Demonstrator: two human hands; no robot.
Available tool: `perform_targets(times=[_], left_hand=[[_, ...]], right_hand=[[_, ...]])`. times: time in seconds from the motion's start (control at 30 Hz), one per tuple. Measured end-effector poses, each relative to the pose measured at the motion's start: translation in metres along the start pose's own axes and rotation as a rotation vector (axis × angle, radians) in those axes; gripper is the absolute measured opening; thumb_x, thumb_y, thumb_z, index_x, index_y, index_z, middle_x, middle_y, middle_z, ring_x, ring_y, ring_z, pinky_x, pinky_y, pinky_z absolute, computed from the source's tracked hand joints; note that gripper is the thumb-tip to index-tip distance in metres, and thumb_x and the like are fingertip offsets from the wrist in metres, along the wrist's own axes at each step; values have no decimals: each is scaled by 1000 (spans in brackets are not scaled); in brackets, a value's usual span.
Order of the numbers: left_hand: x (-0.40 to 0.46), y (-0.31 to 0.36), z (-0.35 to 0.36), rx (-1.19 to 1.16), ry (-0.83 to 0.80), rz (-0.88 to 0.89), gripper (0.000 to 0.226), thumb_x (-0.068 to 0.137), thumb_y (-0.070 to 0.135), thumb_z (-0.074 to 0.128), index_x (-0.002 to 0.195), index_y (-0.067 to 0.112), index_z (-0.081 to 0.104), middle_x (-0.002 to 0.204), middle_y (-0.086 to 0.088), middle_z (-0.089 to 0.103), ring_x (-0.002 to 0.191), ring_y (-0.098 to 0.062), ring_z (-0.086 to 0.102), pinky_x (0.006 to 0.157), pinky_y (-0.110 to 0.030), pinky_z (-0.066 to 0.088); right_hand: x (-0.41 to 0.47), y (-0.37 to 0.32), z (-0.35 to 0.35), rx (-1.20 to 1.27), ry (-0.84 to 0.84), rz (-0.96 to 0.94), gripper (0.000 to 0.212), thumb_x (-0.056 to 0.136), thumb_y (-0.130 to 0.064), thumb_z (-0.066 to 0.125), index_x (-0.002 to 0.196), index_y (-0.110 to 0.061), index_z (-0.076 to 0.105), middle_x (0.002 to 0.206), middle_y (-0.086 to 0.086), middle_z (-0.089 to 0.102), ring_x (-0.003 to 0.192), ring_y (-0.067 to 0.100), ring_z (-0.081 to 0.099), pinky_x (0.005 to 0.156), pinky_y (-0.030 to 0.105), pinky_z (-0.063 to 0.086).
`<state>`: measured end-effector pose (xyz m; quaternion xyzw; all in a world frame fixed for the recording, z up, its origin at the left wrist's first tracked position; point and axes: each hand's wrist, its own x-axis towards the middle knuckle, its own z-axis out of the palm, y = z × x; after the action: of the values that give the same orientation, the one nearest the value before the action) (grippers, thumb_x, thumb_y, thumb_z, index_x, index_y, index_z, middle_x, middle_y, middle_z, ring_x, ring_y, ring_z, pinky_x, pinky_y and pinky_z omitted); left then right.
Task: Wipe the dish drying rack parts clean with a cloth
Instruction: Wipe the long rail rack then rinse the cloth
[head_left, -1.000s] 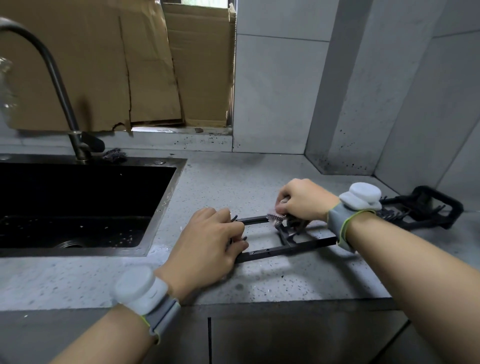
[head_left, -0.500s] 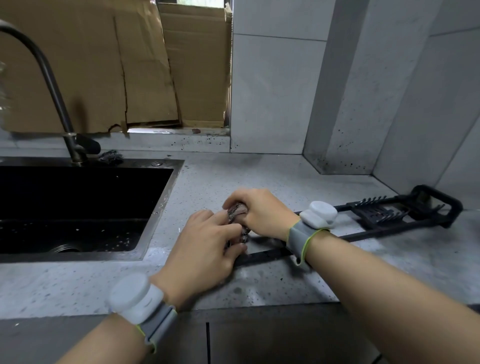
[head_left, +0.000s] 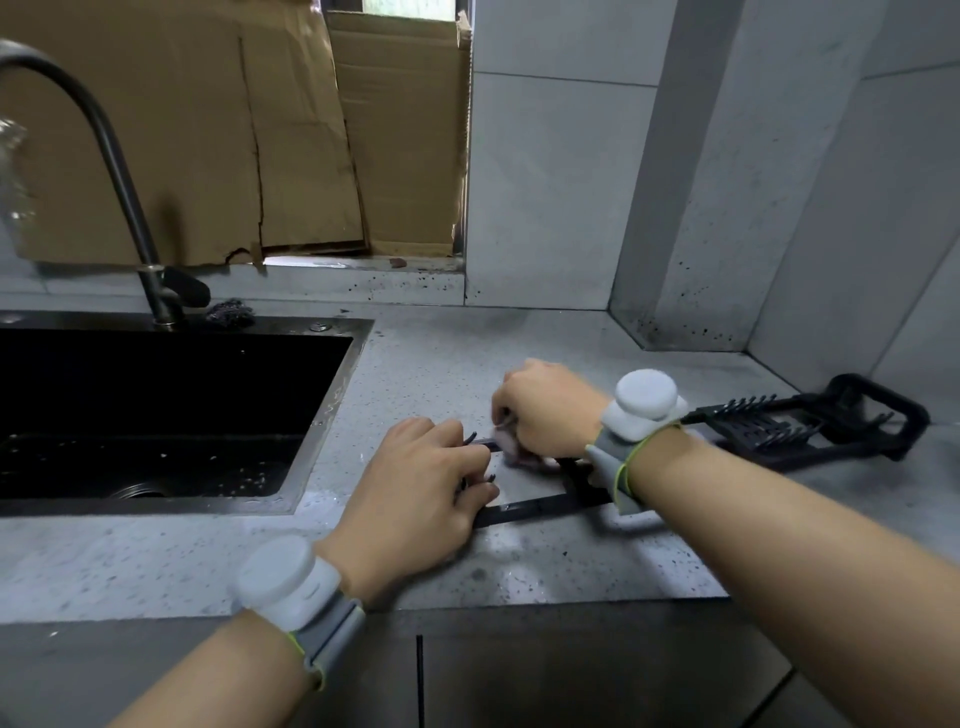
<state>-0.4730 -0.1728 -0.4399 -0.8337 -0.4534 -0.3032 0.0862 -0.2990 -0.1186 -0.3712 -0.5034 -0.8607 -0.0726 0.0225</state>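
Head view: the black rack frame (head_left: 540, 506) lies flat along the desk (head_left: 156, 561) front edge, right of the sink (head_left: 332, 415). The left hand (head_left: 415, 499) grips its near end; the right hand (head_left: 545, 410) grip is clamped on a cloth (head_left: 506, 444) against the frame.

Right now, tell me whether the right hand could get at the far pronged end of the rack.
Probably yes. The right hand holds the cloth near the rack's left end; bare counter lies toward the pronged end, nothing between.
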Motion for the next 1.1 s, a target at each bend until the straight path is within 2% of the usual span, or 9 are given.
perform_targets(times=[0.1,0.27,0.37,0.47,0.57,0.73,0.83,0.97,1.1], left_hand=[[0,-1,-1,0,-17,14,24,84,48,52,71,28,51,73,11,41,70,-18,39,72,-30,30],[0,0,-3,-3,-17,15,22,84,45,60,71,28,54,74,13,40,71,-17,39,74,-29,30],[-1,0,-6,-27,-35,11,19,84,45,56,74,28,56,75,14,42,72,-15,41,76,-28,31],[-2,1,-10,-71,-77,-10,16,81,39,43,85,29,55,79,13,49,78,-15,42,80,-26,30],[1,1,-12,-113,-100,-39,25,73,35,32,89,27,50,84,13,53,83,-15,42,83,-25,28],[1,-1,-9,-80,-103,-34,21,67,16,40,82,22,54,81,11,50,80,-17,42,78,-24,23],[3,-1,-10,-81,-117,-30,26,64,14,40,82,19,57,82,10,48,81,-21,44,76,-26,24],[3,0,-11,-66,-120,-34,26,63,13,40,82,18,57,82,7,50,82,-22,45,75,-26,23],[2,-1,-11,-55,-128,-41,26,63,12,41,82,21,56,82,9,49,82,-20,44,76,-26,24]], right_hand=[[-6,-11,13,88,29,-23,28,93,-27,54,116,-17,68,118,6,60,113,28,53,91,36,46],[-17,14,2,0,27,48,27,88,-15,50,103,-11,72,111,9,63,110,30,52,88,36,46],[-27,30,-14,218,245,102,25,85,-9,58,102,-18,75,104,3,66,104,25,59,88,31,46],[-56,41,-43,542,525,169,22,83,-7,71,96,-24,74,94,-9,70,90,10,65,82,26,50],[-95,31,-63,684,654,156,20,80,-10,76,92,-24,68,87,-13,70,82,3,64,73,19,49],[-109,-16,-9,548,434,61,10,86,-14,72,94,-20,70,89,-13,66,85,3,60,77,20,47],[-96,-39,32,506,470,115,9,86,-21,70,94,-20,69,92,-9,66,91,14,57,81,30,44],[-86,-59,55,497,563,203,15,89,-28,67,99,-17,66,95,-3,64,95,17,51,78,23,33],[-90,-57,58,392,543,147,16,90,-30,68,92,-15,63,89,-3,63,90,17,47,78,25,34]])
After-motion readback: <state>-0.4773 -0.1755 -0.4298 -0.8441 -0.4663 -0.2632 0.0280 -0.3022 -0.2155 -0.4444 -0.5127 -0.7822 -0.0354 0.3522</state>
